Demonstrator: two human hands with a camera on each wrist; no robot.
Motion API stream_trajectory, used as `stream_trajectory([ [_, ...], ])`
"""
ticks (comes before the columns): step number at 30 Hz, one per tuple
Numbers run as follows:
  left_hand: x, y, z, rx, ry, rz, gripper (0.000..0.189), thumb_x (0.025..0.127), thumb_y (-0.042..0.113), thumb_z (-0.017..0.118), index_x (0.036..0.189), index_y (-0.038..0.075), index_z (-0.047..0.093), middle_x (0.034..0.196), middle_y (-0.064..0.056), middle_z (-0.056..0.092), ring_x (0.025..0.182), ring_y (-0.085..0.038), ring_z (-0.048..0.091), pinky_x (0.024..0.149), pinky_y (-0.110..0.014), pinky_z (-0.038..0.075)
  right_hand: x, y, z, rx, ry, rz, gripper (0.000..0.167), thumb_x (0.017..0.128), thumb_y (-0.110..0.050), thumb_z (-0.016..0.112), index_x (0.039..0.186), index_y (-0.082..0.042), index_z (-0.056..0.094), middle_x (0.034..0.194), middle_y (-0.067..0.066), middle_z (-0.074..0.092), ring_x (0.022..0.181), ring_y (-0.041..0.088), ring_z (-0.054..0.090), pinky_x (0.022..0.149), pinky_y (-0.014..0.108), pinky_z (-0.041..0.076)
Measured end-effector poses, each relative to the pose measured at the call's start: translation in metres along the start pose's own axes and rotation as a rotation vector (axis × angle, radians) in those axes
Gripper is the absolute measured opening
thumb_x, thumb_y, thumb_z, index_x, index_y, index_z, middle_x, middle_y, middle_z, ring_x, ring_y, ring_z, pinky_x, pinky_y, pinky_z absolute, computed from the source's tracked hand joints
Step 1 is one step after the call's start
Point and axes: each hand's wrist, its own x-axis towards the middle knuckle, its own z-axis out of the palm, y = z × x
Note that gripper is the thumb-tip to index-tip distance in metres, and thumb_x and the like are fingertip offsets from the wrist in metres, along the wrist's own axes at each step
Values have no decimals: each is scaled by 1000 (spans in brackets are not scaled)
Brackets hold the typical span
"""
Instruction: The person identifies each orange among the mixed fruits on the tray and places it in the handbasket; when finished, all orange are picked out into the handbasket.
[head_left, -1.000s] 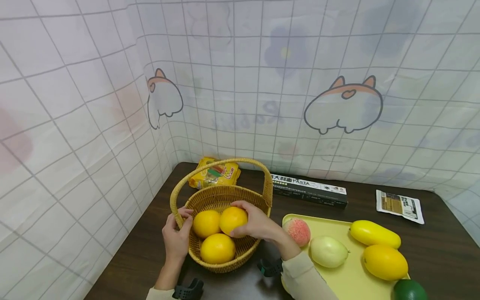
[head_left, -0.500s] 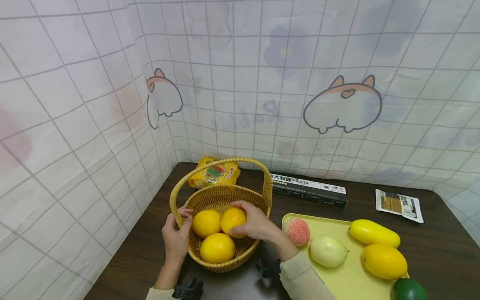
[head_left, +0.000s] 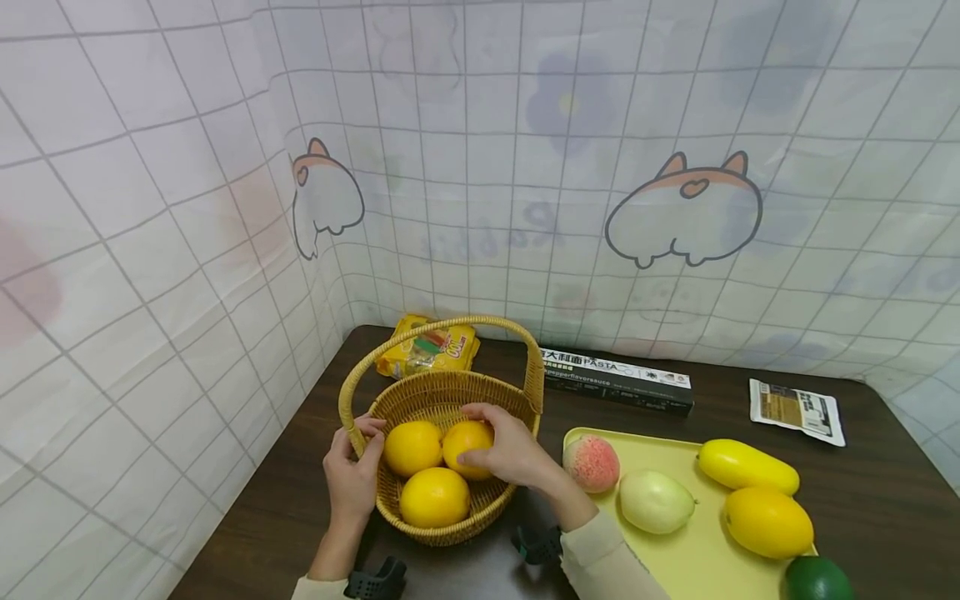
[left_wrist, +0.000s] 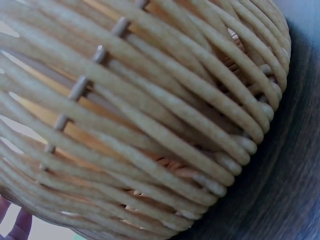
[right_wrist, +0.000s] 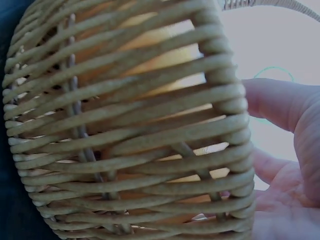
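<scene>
A woven wicker basket (head_left: 435, 396) with a tall arched handle holds three yellow-orange oranges. One orange (head_left: 413, 448) lies at the left, another orange (head_left: 435, 498) at the front. My right hand (head_left: 517, 450) reaches over the right rim and holds the third orange (head_left: 463, 443) between thumb and fingers. At the basket's left side, by the foot of the handle, my left hand (head_left: 354, 479) grips the rim. In the left wrist view the basket's outer wall (left_wrist: 150, 100) fills most of the picture, with fingertips (left_wrist: 20, 225) at the corner. The right wrist view shows my right hand (right_wrist: 292, 175) beyond the rim.
A yellow tray (head_left: 697, 567) at the right bears a peach (head_left: 592, 463), a pale green fruit (head_left: 656, 502), a long yellow fruit (head_left: 747, 467) and a mango-like fruit (head_left: 768, 522). Behind stand a yellow packet (head_left: 427, 354), a pasta box (head_left: 615, 383) and a white sachet (head_left: 797, 411).
The orange under my right hand has settled slightly lower in the basket, the hand staying around it. My left hand keeps its place on the rim.
</scene>
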Motion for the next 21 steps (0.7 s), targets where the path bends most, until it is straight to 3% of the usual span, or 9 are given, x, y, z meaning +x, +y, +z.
stream_trajectory([
  [7,0,2,1,0,-13,14,8,88,-7,63,87,-15,58,96,-26,66,103,-34,57,91,-16,42,-13,-5,2,-38,49,-37,59,85,-20,73,139,-9,51,137,10,52,124,27,50,102,47,41],
  [12,1,3,2,0,-16,-3,6,88,-8,62,86,-12,60,97,-26,66,103,-33,56,91,-17,42,-23,-8,0,-27,63,-54,54,88,-22,72,138,-15,53,137,6,52,124,25,50,101,48,41],
  [21,0,6,0,-8,-5,-47,4,88,-9,62,86,-12,60,98,-28,66,106,-35,55,90,-16,41,-47,-17,-10,-14,65,-98,52,91,-26,70,137,-14,52,138,3,51,128,28,49,102,51,41],
])
